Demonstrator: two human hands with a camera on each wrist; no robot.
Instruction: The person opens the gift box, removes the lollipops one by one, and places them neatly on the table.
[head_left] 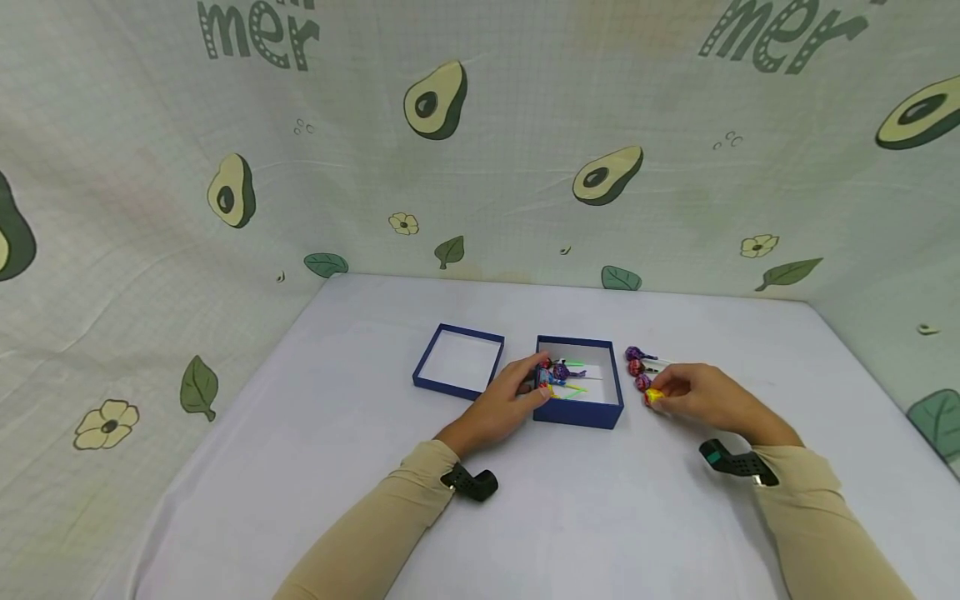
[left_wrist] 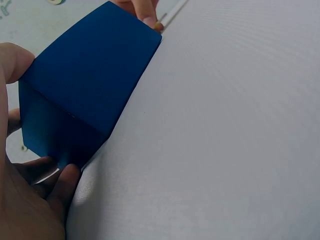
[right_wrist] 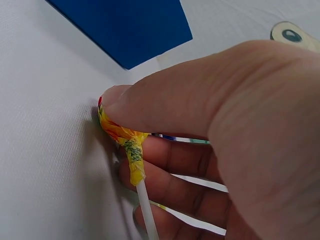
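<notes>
A blue box [head_left: 581, 413] with a white inside stands on the table, holding several wrapped lollipops [head_left: 561, 372] with coloured and white sticks. My left hand [head_left: 498, 408] grips the box at its left side; the left wrist view shows the thumb [left_wrist: 17, 61] at the upper edge and fingers round the lower corner. To the right of the box, my right hand [head_left: 701, 396] pinches a yellow-wrapped lollipop [right_wrist: 119, 131] by its head, its white stick hanging free. That lollipop is at the near end of a short row with purple [head_left: 634, 353] and red [head_left: 636, 367] ones.
Left of the box lies its open blue-rimmed lid [head_left: 450, 387], inside facing up. A white cloth covers the table [head_left: 525, 517]. Behind and at the sides hangs a curtain [head_left: 517, 208] printed with avocados and leaves. Each wrist wears a black strap.
</notes>
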